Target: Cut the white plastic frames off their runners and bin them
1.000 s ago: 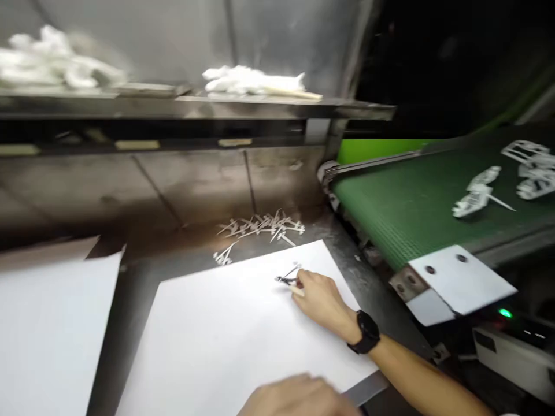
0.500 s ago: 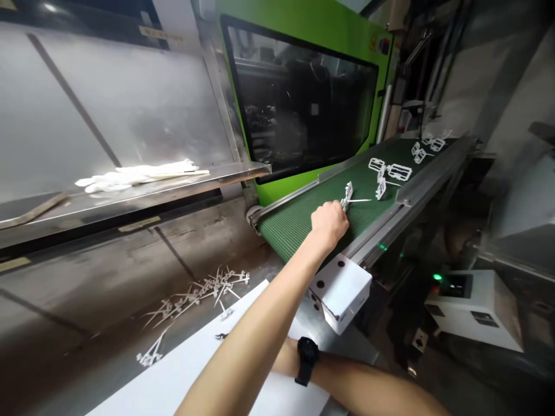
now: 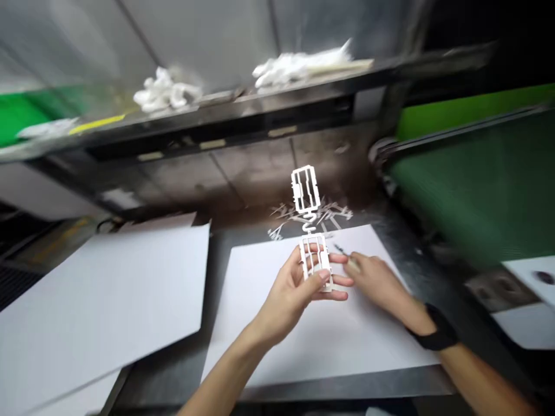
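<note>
My left hand [image 3: 288,286] grips a white moulded plastic part [image 3: 306,188] made of two rectangular frames joined by a wavy link. Its thumb presses on the lower frame while the upper frame stands up beyond the fingers. Close by on the right, my right hand [image 3: 375,280], with a black watch on the wrist, is closed around nippers [image 3: 339,249]. Only their dark tip shows past the fingers. Both hands are above a white sheet [image 3: 255,346] on the metal table. Behind the part lies a heap of thin white sprues [image 3: 336,212].
A stack of white sheets [image 3: 108,289] lies at the left. White gloves [image 3: 299,66] and another white bundle [image 3: 167,92] rest on the ledge [image 3: 243,110] at the back. The green conveyor belt [image 3: 477,190] ends at the right, above a white box [image 3: 531,283].
My left hand has come back from the conveyor to above the white sheet, bringing the white plastic part. The view has turned left. My right hand is now in sight beside it.
</note>
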The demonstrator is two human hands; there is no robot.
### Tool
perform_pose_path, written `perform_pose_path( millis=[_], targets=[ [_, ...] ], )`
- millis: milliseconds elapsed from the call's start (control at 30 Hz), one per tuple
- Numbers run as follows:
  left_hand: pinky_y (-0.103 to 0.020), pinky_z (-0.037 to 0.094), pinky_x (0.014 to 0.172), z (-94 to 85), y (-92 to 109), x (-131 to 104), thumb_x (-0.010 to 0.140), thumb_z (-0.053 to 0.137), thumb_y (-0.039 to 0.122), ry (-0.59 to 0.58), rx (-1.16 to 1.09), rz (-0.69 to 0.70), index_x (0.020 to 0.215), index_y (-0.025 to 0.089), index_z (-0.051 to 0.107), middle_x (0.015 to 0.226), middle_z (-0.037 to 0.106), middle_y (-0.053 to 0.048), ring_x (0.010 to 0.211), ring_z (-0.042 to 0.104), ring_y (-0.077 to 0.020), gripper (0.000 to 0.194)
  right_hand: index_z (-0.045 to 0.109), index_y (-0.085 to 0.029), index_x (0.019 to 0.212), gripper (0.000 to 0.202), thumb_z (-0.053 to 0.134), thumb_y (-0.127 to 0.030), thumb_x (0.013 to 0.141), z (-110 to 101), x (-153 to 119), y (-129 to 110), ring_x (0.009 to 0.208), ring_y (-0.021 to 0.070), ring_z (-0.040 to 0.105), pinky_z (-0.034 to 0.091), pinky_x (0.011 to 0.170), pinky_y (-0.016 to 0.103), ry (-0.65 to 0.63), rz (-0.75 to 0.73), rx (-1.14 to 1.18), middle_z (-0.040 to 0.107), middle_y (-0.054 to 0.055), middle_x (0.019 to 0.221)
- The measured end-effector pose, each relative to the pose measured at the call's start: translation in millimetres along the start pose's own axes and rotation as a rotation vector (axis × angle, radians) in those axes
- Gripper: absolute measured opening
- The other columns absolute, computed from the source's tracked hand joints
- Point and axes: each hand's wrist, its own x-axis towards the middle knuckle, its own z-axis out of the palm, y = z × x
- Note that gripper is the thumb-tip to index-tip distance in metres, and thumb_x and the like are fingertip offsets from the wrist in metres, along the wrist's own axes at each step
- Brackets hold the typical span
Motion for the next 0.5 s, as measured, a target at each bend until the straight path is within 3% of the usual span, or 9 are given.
perform_pose_path(
  millis=[100,200,267,400,500],
  targets=[
    [-0.038,0.067,0.088,-44.1,-16.7,-18.2,0.108,0.074,0.03,0.092,0.014,0.027,0.121,0.02,0.047,0.128,0.07,-0.012,0.104,0.079,-0.0245,0.031,0.056,-0.024,0.077,0.039,0.056,-0.045,0.11,5.3,4.6,14.3,0.062,0.0226,0.053,0.036,0.062,0.035,-0.063,0.033,0.094,0.059,0.003,0.067],
    [-0.034,0.065,0.083,-71.6,-24.8,-17.4,0.107,0.074,0.031,0.067,0.047,-0.03,0.127,0.02,0.045,0.119,0.071,-0.01,0.097,0.078,-0.0214,0.037,0.054,-0.024,0.078,0.051,0.047,-0.061,0.112,4.3,4.4,17.3,0.068,0.0223,0.058,0.044,0.067,0.034,-0.162,-0.011,0.259,0.06,0.002,0.072],
    [-0.033,0.064,0.081,-82.2,-26.7,-10.4,0.108,0.072,0.034,0.026,-0.005,-0.103,0.133,0.021,0.045,0.118,0.069,-0.008,0.094,0.075,-0.0198,0.039,0.058,-0.024,0.085,0.048,0.05,-0.062,0.113,4.0,2.3,15.1,0.075,0.0213,0.059,0.047,0.075,0.033,-0.186,-0.045,0.447,0.062,0.001,0.079],
    [-0.033,0.063,0.076,-96.6,-28.6,2.8,0.114,0.049,0.061,-0.027,-0.284,-0.174,0.134,0.021,0.052,0.104,0.066,-0.007,0.082,0.07,-0.0193,0.045,0.063,-0.023,0.091,0.037,0.069,-0.054,0.11,8.9,1.2,15.0,0.078,0.0202,0.054,0.045,0.072,0.032,-0.16,0.046,0.834,0.058,0.0,0.085],
    [-0.035,0.062,0.075,-105.2,-30.1,1.8,0.112,0.04,0.072,-0.02,-0.386,-0.167,0.139,0.022,0.054,0.109,0.067,-0.01,0.089,0.07,-0.0233,0.059,0.063,-0.023,0.089,0.038,0.071,-0.054,0.109,12.4,3.5,21.6,0.079,0.0211,0.052,0.043,0.072,0.033,-0.136,0.113,0.847,0.056,0.001,0.086]
  ],
)
